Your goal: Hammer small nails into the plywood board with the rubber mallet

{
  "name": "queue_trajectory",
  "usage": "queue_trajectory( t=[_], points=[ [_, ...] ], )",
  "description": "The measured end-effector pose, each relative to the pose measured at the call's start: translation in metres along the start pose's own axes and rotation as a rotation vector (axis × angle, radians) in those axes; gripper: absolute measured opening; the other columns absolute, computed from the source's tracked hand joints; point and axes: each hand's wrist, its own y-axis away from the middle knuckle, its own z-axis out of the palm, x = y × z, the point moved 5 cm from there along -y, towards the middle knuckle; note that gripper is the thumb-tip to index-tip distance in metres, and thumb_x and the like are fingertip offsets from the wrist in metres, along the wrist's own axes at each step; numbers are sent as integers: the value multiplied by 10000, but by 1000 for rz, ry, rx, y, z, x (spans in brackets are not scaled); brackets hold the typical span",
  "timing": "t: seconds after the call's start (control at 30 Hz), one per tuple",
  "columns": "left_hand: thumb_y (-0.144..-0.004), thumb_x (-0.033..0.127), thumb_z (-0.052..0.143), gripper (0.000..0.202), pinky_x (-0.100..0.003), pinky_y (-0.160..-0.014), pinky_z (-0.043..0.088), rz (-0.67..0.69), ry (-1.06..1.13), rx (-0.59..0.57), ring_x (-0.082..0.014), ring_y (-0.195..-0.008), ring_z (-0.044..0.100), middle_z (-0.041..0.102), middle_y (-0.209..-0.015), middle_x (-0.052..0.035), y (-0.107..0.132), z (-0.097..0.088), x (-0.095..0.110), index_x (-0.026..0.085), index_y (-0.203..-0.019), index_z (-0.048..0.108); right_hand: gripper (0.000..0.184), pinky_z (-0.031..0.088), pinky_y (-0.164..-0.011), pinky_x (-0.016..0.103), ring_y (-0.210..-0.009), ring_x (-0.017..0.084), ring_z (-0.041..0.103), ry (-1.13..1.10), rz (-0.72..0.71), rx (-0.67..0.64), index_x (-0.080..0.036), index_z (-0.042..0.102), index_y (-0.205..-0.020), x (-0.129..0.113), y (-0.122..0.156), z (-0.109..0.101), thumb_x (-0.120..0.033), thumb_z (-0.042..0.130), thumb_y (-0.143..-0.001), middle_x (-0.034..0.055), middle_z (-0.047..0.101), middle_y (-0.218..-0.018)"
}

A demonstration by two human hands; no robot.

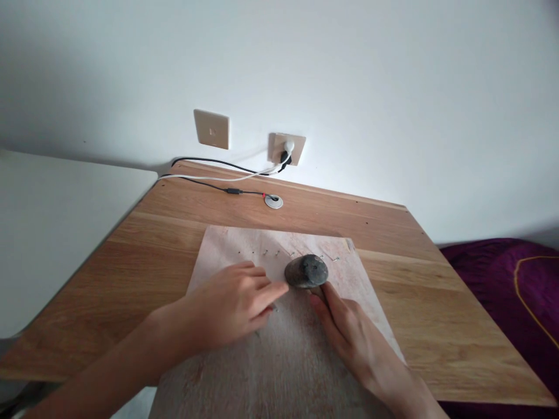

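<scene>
My right hand [349, 331] is closed around the short handle of a mallet [308, 271] with a dark, worn cylindrical head. The mallet head is over the upper part of a pale wooden board [301, 361], hiding part of a row of nails. Several small nails, among them a nail [336, 258] at the right end, stick up from the board. To the left of the mallet is my left hand [240, 299], fingers curled and index finger pointing toward the mallet head. A small shiny nail [275, 308] shows at its thumb tip, apparently pinched there.
The board lies on a wooden desk [437, 326] against a white wall. Behind it are a cable hole [273, 201], cables [209, 177] and a wall socket [297, 149] with plugs. A white surface [65, 221] adjoins at left; purple cloth [493, 279] lies at right.
</scene>
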Motion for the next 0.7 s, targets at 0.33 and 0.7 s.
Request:
queue_trajectory(
  t=[0.33,0.7],
  points=[
    [-948,79,599,116,-368,-729,486,115,-202,-104,-228,-731,641,666,-763,-29,-9,17,19,172,-975,662,418,660,-847,458,-986,346,791,87,-161,38,-182,540,-1452,1,9,2,-368,359,-1125,225,774,-1256],
    [-963,241,637,129,-297,-860,576,-365,270,373,-174,-864,725,793,-947,-21,0,-14,-89,207,-992,758,516,644,-747,409,-852,315,796,73,-104,64,-129,463,-1495,-7,0,-4,-469,299,-1144,191,815,-1031]
  ],
)
